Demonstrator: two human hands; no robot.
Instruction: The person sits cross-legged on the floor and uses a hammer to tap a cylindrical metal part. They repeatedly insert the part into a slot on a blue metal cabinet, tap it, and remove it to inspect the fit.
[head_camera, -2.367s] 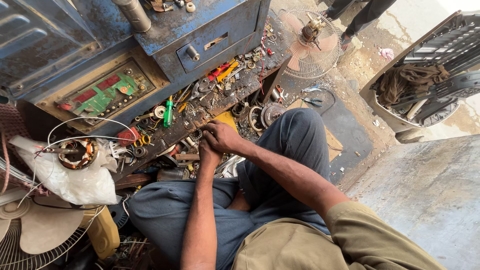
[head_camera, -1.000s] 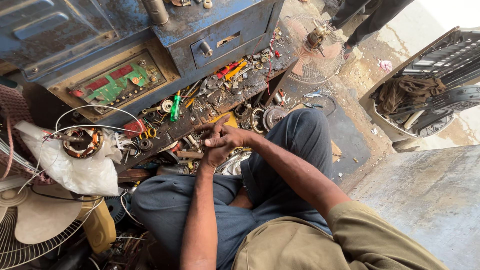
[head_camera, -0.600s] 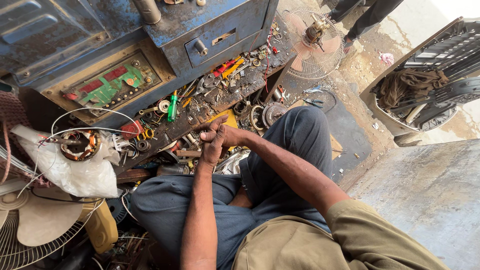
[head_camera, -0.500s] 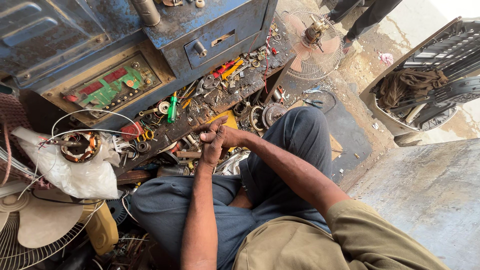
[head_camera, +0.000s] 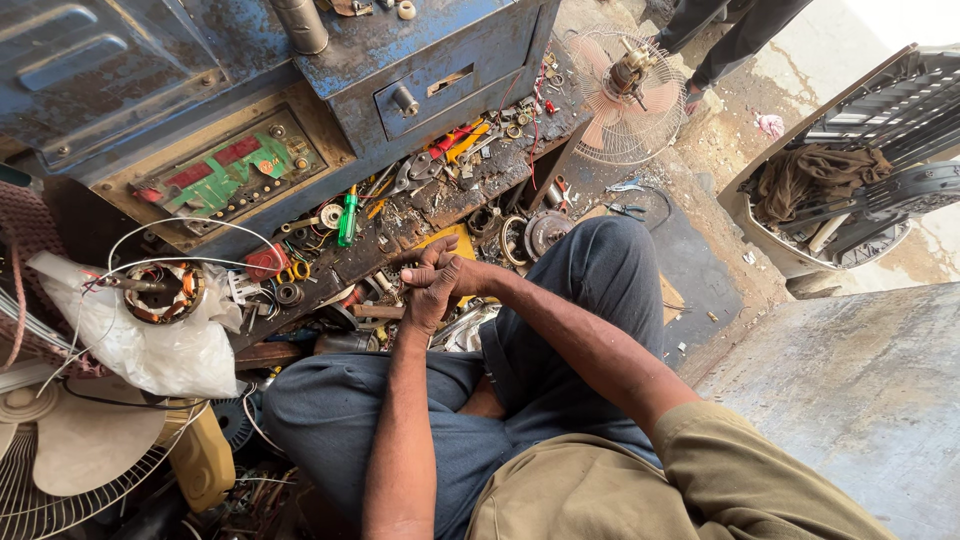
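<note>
**Hands meeting at the bench edge**

Left hand (head_camera: 432, 300) and right hand (head_camera: 445, 272) are pressed together, fingers curled around something too small to identify. Both rest at the near edge of the cluttered bench (head_camera: 420, 215), directly ahead of the knees; the green screwdriver (head_camera: 347, 215) lies farther left, upright.

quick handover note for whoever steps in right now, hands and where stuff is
Left hand and right hand are pressed together over the low cluttered shelf; what sits in their grip is hidden.
Green-handled screwdriver lies on the shelf, untouched, with pliers further right.
Motor stator with copper windings rests on a white bag to the left.
Nothing visibly finished; whatever the hands are working on remains between them.
</note>
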